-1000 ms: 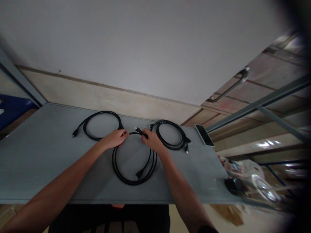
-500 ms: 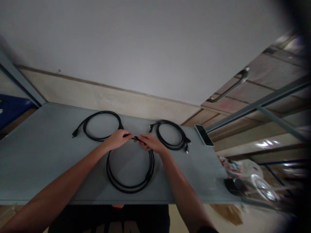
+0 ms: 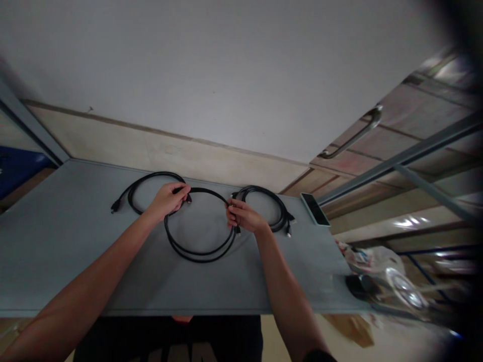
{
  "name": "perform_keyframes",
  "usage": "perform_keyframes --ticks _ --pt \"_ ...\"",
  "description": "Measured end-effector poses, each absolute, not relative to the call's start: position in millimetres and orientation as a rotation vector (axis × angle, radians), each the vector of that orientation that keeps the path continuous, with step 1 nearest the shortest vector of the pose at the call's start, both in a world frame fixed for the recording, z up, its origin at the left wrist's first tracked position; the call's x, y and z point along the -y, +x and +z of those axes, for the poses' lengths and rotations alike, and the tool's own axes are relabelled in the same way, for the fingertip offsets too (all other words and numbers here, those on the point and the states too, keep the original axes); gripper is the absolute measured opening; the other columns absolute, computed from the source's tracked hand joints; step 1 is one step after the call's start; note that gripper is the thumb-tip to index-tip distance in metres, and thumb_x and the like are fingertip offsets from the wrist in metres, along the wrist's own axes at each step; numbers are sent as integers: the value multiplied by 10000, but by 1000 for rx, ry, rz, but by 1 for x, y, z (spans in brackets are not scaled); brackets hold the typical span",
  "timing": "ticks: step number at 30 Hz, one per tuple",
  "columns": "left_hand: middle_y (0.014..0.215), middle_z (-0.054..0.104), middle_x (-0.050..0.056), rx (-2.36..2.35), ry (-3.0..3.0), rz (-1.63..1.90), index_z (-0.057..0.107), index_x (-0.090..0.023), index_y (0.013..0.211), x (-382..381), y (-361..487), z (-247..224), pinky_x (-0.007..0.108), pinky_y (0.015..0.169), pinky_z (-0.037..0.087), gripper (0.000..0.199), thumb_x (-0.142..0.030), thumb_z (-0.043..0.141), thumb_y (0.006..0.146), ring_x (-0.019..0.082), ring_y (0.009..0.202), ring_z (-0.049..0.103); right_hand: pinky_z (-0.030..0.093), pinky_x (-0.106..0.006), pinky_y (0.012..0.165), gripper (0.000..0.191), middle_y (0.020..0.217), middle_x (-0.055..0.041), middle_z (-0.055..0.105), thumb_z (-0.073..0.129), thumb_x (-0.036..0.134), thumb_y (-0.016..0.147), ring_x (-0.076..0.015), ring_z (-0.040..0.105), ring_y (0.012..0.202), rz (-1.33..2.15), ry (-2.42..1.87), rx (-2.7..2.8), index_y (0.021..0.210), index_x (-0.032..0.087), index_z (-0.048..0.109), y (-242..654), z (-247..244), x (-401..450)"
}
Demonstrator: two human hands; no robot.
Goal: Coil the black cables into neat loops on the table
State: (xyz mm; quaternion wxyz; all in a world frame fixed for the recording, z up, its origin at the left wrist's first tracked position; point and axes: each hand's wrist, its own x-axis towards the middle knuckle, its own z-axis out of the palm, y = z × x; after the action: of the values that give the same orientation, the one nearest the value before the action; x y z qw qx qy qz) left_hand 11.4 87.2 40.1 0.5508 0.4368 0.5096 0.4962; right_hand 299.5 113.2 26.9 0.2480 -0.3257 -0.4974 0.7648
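Observation:
A black cable (image 3: 199, 260) forms a large loop between my hands, over the grey table. My left hand (image 3: 171, 197) is closed on the loop's upper left, with a connector showing by its fingers. The loop's right side is pinched in my right hand (image 3: 241, 213), and another connector hangs just below those fingers. Behind my left hand a coiled black cable (image 3: 160, 174) lies on the table, its plug out to the left. A smaller black coil (image 3: 279, 201) lies to the right of my right hand, with its plugs at the right.
The grey table (image 3: 56, 241) stands against a pale wall. A phone (image 3: 315, 208) lies near its right back edge. A shiny cylindrical object (image 3: 396, 289) with a dark end is at the right front. Metal frame bars rise on both sides.
My hands have moved apart, the left one back and leftward, the right one slightly rightward. The held loop's lower edge has moved back from the table's front edge, and its top is now spread open.

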Motion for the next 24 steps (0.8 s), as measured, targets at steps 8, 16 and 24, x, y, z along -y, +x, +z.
perform_keyframes --ticks 8,16,24 --pt "790 715 102 -1105 798 1154 619 -139 850 -91 4 42 193 453 422 206 -284 735 761 133 580 630 269 -194 399 339 695 51 516 752 405 774 -44 352 452 1670 -949 1259 994 205 588 294 15 -125" --pt "769 692 51 -1013 1063 666 566 -185 1028 -81 -4 42 270 628 501 263 -387 618 868 182 712 679 192 -212 401 391 688 18 544 762 414 746 -37 323 448 1456 -1064 1323 1039 164 692 293 11 -127" --pt "593 305 -87 -1019 983 672 531 -189 854 -81 9 35 178 384 248 402 -587 587 873 41 412 259 248 -214 427 440 706 29 512 746 367 778 -47 335 480 1643 -982 1377 1178 196 680 297 12 -125"
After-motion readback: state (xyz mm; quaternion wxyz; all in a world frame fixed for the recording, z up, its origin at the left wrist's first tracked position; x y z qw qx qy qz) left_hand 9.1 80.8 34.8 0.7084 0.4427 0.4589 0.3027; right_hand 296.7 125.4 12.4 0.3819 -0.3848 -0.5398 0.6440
